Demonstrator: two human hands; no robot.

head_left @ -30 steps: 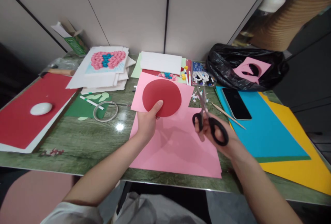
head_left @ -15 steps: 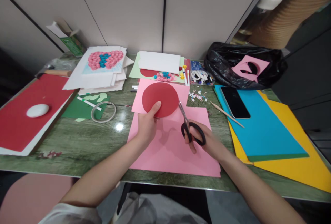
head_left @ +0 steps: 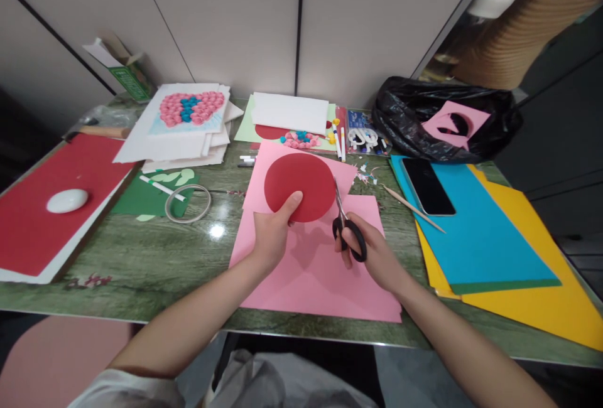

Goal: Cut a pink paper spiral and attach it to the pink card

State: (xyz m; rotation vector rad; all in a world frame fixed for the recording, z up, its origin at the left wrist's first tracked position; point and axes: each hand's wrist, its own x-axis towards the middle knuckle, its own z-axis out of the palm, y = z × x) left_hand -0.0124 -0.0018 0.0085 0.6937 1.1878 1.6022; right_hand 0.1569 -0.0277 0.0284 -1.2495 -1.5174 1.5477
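My left hand (head_left: 276,235) pinches a red paper circle (head_left: 301,176) together with a pink paper piece (head_left: 258,172) lying behind it, thumb on top of the circle. My right hand (head_left: 370,248) grips a pair of scissors (head_left: 339,213) by its black handles. Its blades point away from me, at the right edge of the red circle and over the pink piece. Below both hands lie larger pink sheets (head_left: 311,289) on the table. Most of my left fingers are hidden behind the paper.
To the right are blue paper (head_left: 490,238), yellow paper (head_left: 556,270), a phone (head_left: 428,186) and a wooden stick (head_left: 412,208). A black plastic bag (head_left: 396,113) holds a pink offcut (head_left: 475,116). Leftward lie a tape roll (head_left: 168,210), red paper (head_left: 32,232) and a white oval object (head_left: 67,201).
My right hand brought the scissors left to the paper, and the blades now sit at the circle's right edge. My left hand shifted the papers slightly right and toward me.
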